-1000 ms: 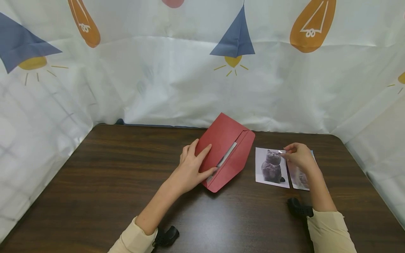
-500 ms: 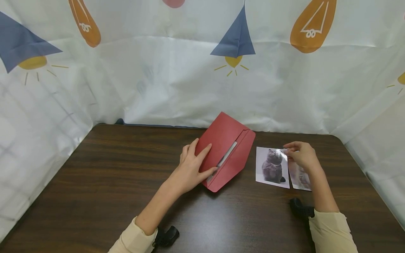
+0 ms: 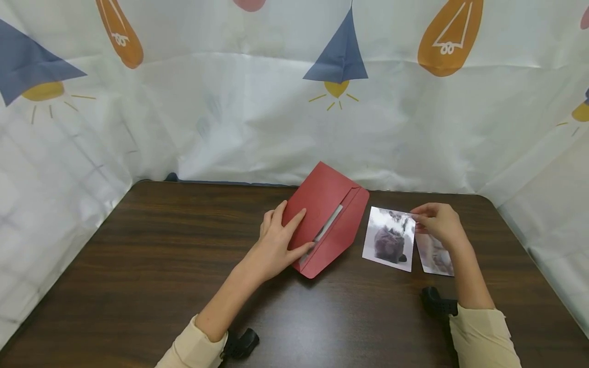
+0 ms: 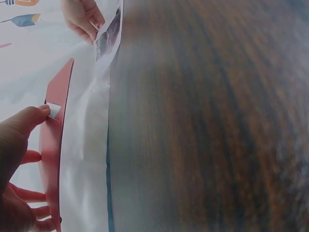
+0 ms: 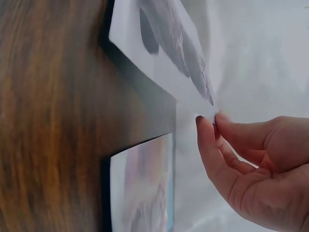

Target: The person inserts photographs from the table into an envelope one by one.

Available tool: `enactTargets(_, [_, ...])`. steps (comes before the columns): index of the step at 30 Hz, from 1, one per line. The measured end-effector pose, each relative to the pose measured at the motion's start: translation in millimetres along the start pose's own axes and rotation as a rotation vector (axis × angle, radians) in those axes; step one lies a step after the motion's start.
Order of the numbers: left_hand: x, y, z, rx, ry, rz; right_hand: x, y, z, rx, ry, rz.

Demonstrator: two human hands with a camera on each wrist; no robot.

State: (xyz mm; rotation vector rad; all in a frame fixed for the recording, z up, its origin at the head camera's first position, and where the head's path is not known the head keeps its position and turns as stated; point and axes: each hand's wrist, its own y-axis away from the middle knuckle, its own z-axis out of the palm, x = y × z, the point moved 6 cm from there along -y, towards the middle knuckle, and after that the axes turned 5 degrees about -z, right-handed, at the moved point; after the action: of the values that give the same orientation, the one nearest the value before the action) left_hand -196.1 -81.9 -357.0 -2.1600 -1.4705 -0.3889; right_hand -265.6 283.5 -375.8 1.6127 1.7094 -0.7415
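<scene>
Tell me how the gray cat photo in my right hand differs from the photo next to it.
The cat photo is pinched at a corner by your right hand; the other photo isn't held. The cat photo is tilted with that corner raised, while the other photo lies on the table. The cat photo has a whitish background; the other photo shows pinkish tones. Both are printed pictures, face up.
</scene>
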Motion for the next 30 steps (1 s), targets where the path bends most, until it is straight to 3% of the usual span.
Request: enactTargets(30, [-11.9,-3.9,-8.2,0.017,-0.003,-0.048,-25,7,-1,-0.022,-0.103,-0.014])
